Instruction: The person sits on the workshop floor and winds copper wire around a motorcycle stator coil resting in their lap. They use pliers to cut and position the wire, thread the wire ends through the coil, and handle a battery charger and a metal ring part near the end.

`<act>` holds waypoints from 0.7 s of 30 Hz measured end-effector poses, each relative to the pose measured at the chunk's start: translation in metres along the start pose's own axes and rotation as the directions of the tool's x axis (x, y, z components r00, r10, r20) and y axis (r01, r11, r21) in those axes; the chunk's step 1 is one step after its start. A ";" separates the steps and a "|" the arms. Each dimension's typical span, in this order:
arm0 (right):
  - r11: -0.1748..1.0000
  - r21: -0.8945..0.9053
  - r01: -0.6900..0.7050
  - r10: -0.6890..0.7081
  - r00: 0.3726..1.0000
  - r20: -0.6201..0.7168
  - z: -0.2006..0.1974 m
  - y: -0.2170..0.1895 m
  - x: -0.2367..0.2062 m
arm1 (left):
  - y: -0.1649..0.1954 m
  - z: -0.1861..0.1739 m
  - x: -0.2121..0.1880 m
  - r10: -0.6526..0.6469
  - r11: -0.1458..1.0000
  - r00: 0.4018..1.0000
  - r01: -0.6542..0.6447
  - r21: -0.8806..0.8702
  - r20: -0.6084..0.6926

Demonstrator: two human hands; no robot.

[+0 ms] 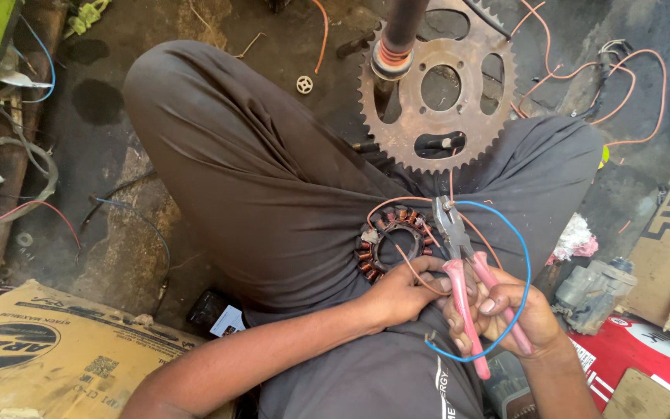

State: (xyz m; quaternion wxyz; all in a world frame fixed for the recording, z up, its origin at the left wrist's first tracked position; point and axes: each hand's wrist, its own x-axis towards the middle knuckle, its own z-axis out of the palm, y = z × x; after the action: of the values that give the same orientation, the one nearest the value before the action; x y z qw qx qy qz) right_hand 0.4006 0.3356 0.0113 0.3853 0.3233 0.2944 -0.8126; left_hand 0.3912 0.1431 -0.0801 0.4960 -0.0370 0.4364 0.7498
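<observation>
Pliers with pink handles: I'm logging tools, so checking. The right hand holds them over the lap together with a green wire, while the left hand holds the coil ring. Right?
Not quite. In the head view the wire is blue, not green. The right hand does hold the pliers, and the left hand the coil ring.

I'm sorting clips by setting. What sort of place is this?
Probably a small motorcycle repair workshop, with work done on the floor: a rusty chain sprocket lies on the stained concrete floor, and the hands hold a copper-wound stator and pink-handled pliers.
</observation>
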 end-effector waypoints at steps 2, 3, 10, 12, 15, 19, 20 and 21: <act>1.000 0.018 0.005 -0.004 1.000 -0.020 0.001 0.001 0.000 | 0.004 -0.001 0.001 -0.126 0.992 0.992 0.126 0.005 0.015; 1.000 0.017 0.006 -0.006 1.000 0.002 0.002 0.001 0.001 | 0.006 -0.001 0.001 -0.188 0.982 0.982 0.188 0.009 0.025; 1.000 0.022 0.010 -0.009 1.000 -0.017 0.001 0.004 0.000 | 0.015 0.003 0.002 -0.192 0.980 0.981 0.190 -0.058 -0.027; 1.000 0.016 0.006 -0.006 1.000 -0.007 0.000 0.003 0.000 | 0.013 0.007 0.002 -0.184 0.981 0.980 0.177 -0.084 -0.078; 1.000 -0.007 0.006 -0.005 1.000 0.018 0.000 0.003 0.000 | 0.011 0.010 0.000 -0.132 0.983 0.983 0.114 -0.142 -0.124; 1.000 -0.005 0.001 -0.001 1.000 0.017 0.003 0.003 0.000 | 0.013 0.012 -0.002 -0.186 0.971 0.969 0.156 -0.181 -0.164; 1.000 -0.004 -0.002 0.002 1.000 -0.001 0.003 0.004 0.000 | 0.014 0.012 -0.003 -0.180 0.970 0.969 0.146 -0.194 -0.170; 1.000 -0.006 0.002 -0.002 1.000 0.005 0.004 0.004 0.001 | 0.016 0.013 -0.003 -0.173 0.969 0.969 0.135 -0.206 -0.176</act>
State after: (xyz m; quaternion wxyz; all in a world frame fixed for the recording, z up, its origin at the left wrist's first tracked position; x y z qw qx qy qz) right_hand 0.4021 0.3304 0.0122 0.3862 0.3198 0.2963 -0.8129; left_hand 0.3855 0.1475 -0.0610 0.5025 -0.1909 0.4034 0.7405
